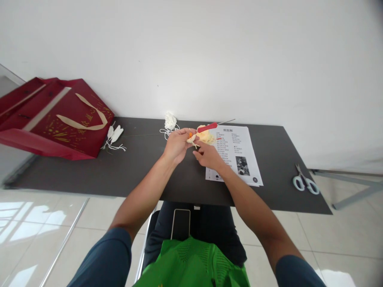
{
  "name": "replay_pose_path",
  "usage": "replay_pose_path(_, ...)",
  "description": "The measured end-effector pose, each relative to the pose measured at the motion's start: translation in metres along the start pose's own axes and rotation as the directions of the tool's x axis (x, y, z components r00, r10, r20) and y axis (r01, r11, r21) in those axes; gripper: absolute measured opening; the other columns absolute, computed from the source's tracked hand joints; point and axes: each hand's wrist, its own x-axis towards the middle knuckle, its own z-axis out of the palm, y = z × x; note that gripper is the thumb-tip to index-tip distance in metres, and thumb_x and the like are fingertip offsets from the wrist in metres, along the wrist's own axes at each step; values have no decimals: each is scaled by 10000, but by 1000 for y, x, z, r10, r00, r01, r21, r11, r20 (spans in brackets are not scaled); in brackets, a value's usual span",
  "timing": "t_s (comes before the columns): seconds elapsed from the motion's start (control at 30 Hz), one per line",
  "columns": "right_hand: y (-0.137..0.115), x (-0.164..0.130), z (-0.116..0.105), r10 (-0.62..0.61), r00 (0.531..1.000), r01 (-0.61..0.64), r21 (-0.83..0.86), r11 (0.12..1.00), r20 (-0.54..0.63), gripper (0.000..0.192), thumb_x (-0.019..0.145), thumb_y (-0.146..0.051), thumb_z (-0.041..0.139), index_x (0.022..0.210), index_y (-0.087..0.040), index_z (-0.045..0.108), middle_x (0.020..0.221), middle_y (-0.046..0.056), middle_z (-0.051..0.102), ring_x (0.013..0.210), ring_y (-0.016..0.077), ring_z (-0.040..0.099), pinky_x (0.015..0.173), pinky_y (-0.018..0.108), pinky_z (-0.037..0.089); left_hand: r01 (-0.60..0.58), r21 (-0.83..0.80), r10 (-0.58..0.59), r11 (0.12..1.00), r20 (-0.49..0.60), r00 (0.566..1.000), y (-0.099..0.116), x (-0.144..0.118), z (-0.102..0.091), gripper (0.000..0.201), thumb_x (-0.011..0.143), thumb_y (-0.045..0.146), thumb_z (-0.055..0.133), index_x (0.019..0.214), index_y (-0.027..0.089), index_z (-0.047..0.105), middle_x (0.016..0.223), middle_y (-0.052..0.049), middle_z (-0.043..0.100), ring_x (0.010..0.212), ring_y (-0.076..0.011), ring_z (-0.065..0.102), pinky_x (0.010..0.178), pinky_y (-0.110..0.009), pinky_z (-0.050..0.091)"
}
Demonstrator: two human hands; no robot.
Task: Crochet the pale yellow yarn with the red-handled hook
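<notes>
Mid-stitch on a small crochet piece, both hands working above the counter.

I see my left hand with fingers pinched together on the cream crochet piece, held just over the counter's far edge beside the yellow yarn; my right hand grips the red-handled crochet hook. Next, I judge, calls for a steady loop pull. The red gift bag lies flat, contents hidden.

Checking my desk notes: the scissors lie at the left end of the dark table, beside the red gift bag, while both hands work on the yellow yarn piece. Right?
Not quite. In the head view the scissors lie at the right end of the dark table, far from the red gift bag. Both hands, left and right, do work the yellow yarn piece.
</notes>
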Motion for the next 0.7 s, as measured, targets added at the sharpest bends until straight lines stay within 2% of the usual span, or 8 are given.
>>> replay_pose_path(0.1, 2, 2, 1, 24, 1000, -25, -105, 994, -15, 208, 883, -304, 633, 1021, -221, 764, 659, 17, 723, 621, 183, 627, 683, 318, 467, 25, -23, -24, 999, 32, 999, 7, -7, 0, 131, 673, 179, 759, 776, 119, 705, 704, -41, 675, 659, -138, 668, 672, -281, 549)
replay_pose_path(0.17, 4, 4, -6, 19, 996, -30, -133, 991, -82, 206, 907, -335, 610, 850, -212, 765, 742, 54, 756, 683, 198, 643, 713, 329, 461, 4, -34, -3, 999, 27, 1000, 9, -8, -2, 123, 680, 170, 754, 779, 114, 707, 723, -41, 679, 664, -131, 671, 699, -287, 559)
replay_pose_path(0.27, 3, 7, -20, -62, 970, 21, -174, 985, -235, 245, 940, -335, 564, 865, -210, 761, 845, 67, 779, 756, 205, 651, 756, 330, 455, -35, -18, 35, 999, 0, 999, 8, -4, -7, 98, 682, 158, 744, 759, 116, 698, 736, -38, 686, 660, -120, 668, 690, -268, 548)
replay_pose_path(0.33, 0, 6, -28, -57, 935, 6, -146, 989, -349, 338, 970, -406, 528, 811, -205, 748, 776, 52, 750, 743, 196, 638, 738, 316, 447, -37, 15, 38, 999, -16, 999, 5, 2, -10, 87, 697, 159, 734, 767, 120, 699, 713, -34, 684, 658, -122, 670, 680, -258, 539)
replay_pose_path(0.47, -8, 2, -35, -4, 879, -7, -20, 1000, -476, 398, 965, -493, 546, 759, -198, 715, 678, 14, 688, 633, 151, 579, 648, 288, 416, -16, 29, 17, 999, -24, 1000, -2, 17, -15, 87, 715, 164, 711, 791, 122, 707, 700, -42, 692, 651, -125, 665, 650, -245, 523)
replay_pose_path(0.6, -7, 0, -40, 57, 784, -29, 56, 998, -619, 406, 953, -511, 562, 713, -203, 674, 598, -14, 610, 573, 134, 526, 594, 281, 398, -33, 34, 34, 999, -50, 998, -4, 32, -21, 110, 709, 142, 676, 808, 117, 718, 705, -49, 688, 654, -120, 653, 588, -212, 480)
replay_pose_path(0.7, -1, 3, -48, 127, 708, 17, 197, 980, -695, 411, 950, -550, 554, 772, -203, 684, 612, -16, 608, 541, 125, 530, 559, 274, 413, -52, 43, 55, 998, -71, 996, -5, 39, -27, 114, 698, 148, 674, 797, 115, 721, 740, -56, 691, 655, -120, 648, 550, -205, 456)
